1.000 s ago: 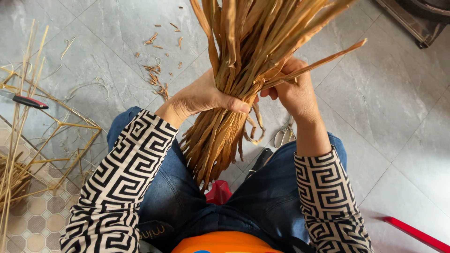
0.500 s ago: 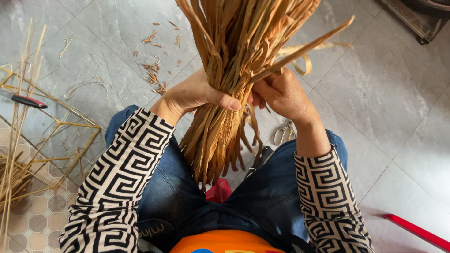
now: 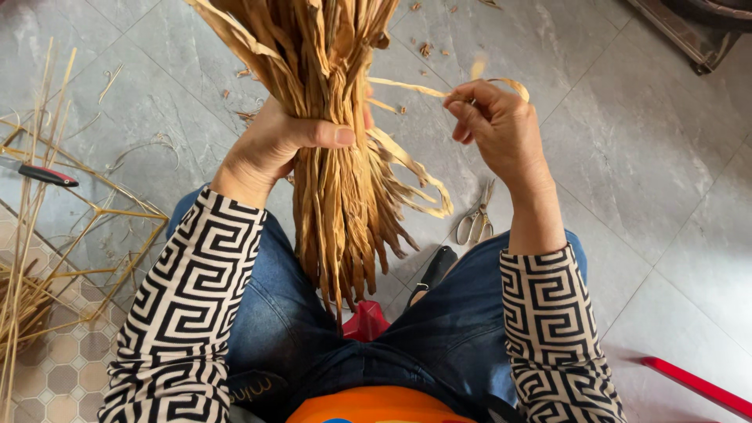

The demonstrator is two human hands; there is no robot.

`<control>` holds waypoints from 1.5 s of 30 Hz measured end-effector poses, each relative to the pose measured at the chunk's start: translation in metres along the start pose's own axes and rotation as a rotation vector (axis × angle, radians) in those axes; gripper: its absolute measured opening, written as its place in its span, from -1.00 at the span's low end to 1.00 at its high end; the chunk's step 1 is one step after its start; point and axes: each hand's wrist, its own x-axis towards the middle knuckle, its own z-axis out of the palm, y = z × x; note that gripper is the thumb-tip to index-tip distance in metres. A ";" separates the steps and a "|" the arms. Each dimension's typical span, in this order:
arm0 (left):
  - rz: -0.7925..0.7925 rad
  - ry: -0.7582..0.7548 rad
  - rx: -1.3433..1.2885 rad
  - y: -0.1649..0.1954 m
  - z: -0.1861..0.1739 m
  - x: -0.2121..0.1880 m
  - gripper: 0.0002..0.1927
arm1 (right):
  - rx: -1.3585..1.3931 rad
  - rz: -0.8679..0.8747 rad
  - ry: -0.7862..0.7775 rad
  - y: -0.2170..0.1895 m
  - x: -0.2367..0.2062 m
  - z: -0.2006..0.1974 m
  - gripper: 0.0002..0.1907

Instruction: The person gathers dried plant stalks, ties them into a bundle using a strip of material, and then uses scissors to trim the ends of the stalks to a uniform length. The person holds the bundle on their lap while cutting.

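Observation:
A thick bundle of dry tan leaf strips (image 3: 333,149) stands upright between my knees, its cut ends hanging down over my jeans. My left hand (image 3: 274,145) is wrapped around the bundle's middle, thumb across the front. My right hand (image 3: 497,129) is off to the right of the bundle, pinching a thin tan strip (image 3: 411,88) that runs from the bundle to my fingers and curls past them. Both arms wear black-and-white patterned sleeves.
Small scissors (image 3: 475,219) lie on the grey tiled floor by my right knee. A frame of thin yellow sticks (image 3: 86,227) and a red-handled tool (image 3: 39,172) lie at left. A red bar (image 3: 693,384) lies at bottom right. Leaf scraps dot the floor.
My right hand let go of the bundle and moved right, drawing a thin strip out from it. The left hand kept its grip and the bundle shifted slightly left.

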 end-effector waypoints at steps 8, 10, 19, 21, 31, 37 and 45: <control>0.048 0.009 0.117 -0.006 -0.006 -0.001 -0.56 | -0.570 -0.067 0.263 0.008 -0.004 0.001 -0.88; 0.069 0.042 0.099 -0.006 -0.012 -0.004 -0.57 | -0.514 0.006 0.259 0.018 0.001 -0.008 -0.85; 0.190 0.362 -0.045 0.000 -0.066 -0.028 -0.59 | 0.061 0.230 0.208 0.054 -0.015 -0.068 -0.76; 0.241 0.419 -0.130 0.007 -0.078 -0.034 -0.57 | 0.131 0.203 0.265 0.054 -0.020 -0.081 -0.78; 0.160 0.122 0.151 0.011 -0.052 -0.041 -0.50 | 0.109 -0.059 0.023 0.029 -0.015 0.006 -0.83; 0.102 0.028 0.044 0.015 -0.030 -0.035 -0.47 | -0.019 -0.267 0.009 -0.001 -0.008 0.047 -0.66; 0.094 -0.078 0.084 0.010 -0.019 -0.028 -0.55 | 0.013 -0.143 -0.028 0.010 0.003 0.075 -0.70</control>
